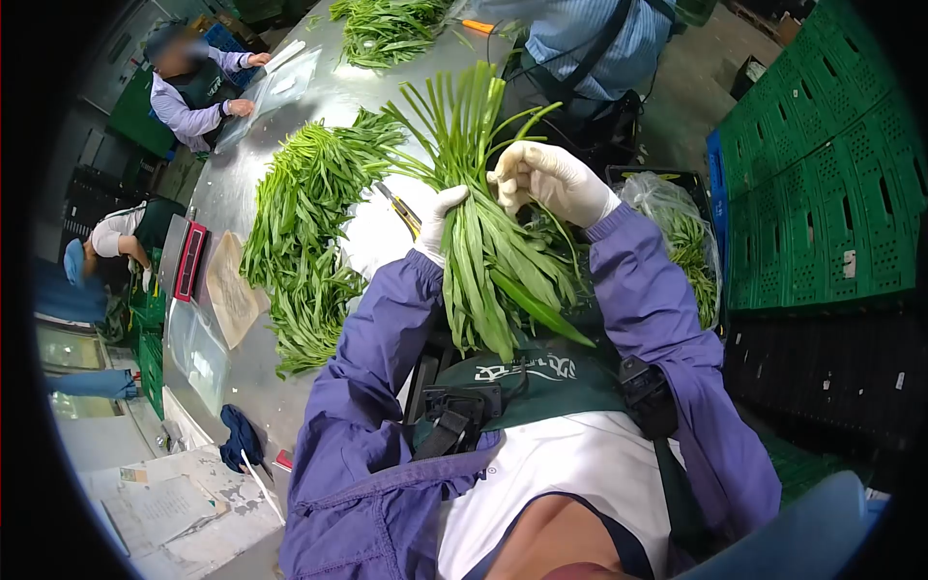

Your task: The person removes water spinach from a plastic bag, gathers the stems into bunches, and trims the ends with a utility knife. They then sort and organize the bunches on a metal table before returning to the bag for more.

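My gloved left hand is closed around the middle of a bunch of water spinach, held up in front of my apron. The cut stems point away from me and the leaves hang toward my body. On the bunch's right side, my gloved right hand has its fingers curled in a pinch at a thin stalk that droops below it; the fingertips are partly hidden. Just left of the bunch, a yellow-and-black cutter rests over a white sheet or plate.
A large pile of greens covers the metal table on the left, with another pile farther back. A crate with a plastic bag of greens stands at my right, near stacked green crates. Co-workers are around the table.
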Demonstrator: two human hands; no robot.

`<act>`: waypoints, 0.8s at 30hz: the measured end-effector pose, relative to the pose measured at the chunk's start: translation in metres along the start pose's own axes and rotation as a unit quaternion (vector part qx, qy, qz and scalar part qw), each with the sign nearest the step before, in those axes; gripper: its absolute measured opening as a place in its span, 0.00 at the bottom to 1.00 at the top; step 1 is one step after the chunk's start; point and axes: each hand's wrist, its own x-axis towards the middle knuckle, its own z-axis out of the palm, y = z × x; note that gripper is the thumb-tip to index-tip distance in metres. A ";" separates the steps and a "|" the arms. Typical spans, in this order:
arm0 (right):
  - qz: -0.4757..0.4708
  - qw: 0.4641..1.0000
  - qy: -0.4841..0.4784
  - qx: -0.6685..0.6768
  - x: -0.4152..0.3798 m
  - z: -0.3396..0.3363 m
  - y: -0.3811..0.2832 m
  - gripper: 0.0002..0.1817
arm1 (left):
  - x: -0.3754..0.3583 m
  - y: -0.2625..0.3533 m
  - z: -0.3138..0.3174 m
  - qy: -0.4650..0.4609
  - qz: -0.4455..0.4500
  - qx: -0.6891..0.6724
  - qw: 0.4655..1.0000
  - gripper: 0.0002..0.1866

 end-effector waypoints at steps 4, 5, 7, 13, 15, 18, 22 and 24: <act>-0.024 0.987 0.120 -0.107 -0.020 0.007 -0.009 0.23 | -0.005 0.004 0.010 0.036 0.043 -0.028 0.998 0.22; -0.032 0.966 0.186 -0.174 -0.022 0.004 -0.010 0.22 | -0.005 0.006 0.009 0.018 0.043 -0.031 0.998 0.21; -0.042 0.890 0.254 -0.376 -0.019 0.000 -0.010 0.18 | -0.008 0.009 0.011 0.004 0.040 -0.023 0.999 0.20; 0.031 0.921 0.235 -0.309 -0.006 0.024 0.011 0.11 | -0.010 0.011 0.016 0.035 0.023 0.021 0.999 0.21; 0.036 0.905 0.265 -0.330 -0.002 0.032 0.014 0.10 | -0.014 0.013 0.016 0.096 0.019 0.066 0.993 0.22; -0.024 0.859 0.306 -0.409 0.003 0.041 0.026 0.09 | -0.014 0.010 0.008 0.109 0.029 0.074 0.991 0.23; -0.047 0.789 0.341 -0.509 0.005 0.045 0.033 0.07 | -0.016 0.014 0.000 0.135 -0.001 0.078 0.988 0.25; -0.049 0.767 0.351 -0.535 0.005 0.045 0.032 0.07 | -0.015 0.012 0.002 0.125 0.006 0.089 0.988 0.24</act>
